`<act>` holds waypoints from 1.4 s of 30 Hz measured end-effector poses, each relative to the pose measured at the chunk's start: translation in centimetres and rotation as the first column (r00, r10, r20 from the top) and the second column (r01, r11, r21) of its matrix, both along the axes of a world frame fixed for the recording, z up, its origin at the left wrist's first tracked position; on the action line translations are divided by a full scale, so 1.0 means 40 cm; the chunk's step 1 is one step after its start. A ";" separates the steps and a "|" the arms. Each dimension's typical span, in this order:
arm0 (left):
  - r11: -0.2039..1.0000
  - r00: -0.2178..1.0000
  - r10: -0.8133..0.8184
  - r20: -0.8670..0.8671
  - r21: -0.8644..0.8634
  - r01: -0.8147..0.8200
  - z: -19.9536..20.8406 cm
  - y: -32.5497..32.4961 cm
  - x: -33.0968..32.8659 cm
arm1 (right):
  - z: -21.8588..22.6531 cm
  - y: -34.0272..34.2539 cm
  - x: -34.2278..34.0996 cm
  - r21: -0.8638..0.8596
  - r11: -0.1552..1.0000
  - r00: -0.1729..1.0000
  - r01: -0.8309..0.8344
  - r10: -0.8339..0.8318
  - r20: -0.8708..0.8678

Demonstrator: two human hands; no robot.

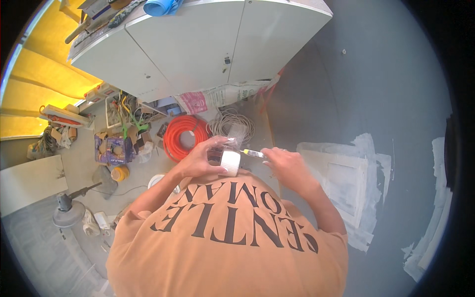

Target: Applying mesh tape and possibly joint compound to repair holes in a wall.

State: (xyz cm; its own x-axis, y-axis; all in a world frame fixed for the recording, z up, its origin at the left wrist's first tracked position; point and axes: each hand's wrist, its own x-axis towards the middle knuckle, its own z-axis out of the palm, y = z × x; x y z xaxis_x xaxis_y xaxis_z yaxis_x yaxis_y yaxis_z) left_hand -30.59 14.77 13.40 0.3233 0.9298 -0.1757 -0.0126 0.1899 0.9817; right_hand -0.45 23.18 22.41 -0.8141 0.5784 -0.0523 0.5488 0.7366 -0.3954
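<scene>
1. The roll of white mesh tape point(230, 162) sits in front of the person's chest, above the orange shirt point(227, 247), with a loose strip point(236, 132) of mesh rising from it.
2. The left hand point(203, 159) has its fingers curled around the roll, holding it.
3. The right hand point(284, 163) is closed on a small utility knife point(253, 153), whose blade end points toward the roll.
4. On the floor beyond lie an orange coil of conduit point(185, 133) and a grey cable coil point(230, 123).
5. A white crate point(118, 111) holds mixed wires and tools; its contents are too small to tell apart.
6. The grey wall point(376, 99) at right bears white filler patches point(346, 183).
</scene>
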 end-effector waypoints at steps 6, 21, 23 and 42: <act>0.991 0.994 0.068 -0.083 0.120 -0.058 -0.012 0.018 -0.051 | 0.055 0.053 0.107 -0.096 0.975 0.980 0.201 -0.201 0.009; 0.933 0.972 -0.003 -0.236 0.348 0.087 0.123 0.130 -0.024 | 0.206 0.912 -0.394 0.465 0.789 0.913 0.403 -0.310 -0.264; 0.909 0.972 -0.035 -0.232 0.398 0.128 0.155 0.160 0.005 | 0.148 1.110 -0.334 0.532 0.764 0.931 0.366 -0.289 -0.225; 0.755 0.776 -0.128 -0.618 0.447 0.481 0.402 0.355 -0.071 | -0.001 0.168 0.094 -0.643 0.764 0.976 0.058 -0.178 -0.124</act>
State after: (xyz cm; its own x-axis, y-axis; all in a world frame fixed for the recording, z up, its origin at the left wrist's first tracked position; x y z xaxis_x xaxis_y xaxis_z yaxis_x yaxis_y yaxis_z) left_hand -33.41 28.98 29.47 0.6259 0.7732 0.1018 0.4830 -0.4868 0.7278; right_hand 3.29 29.89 22.39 -0.7724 0.5541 -0.3106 0.4957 0.2202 -0.8401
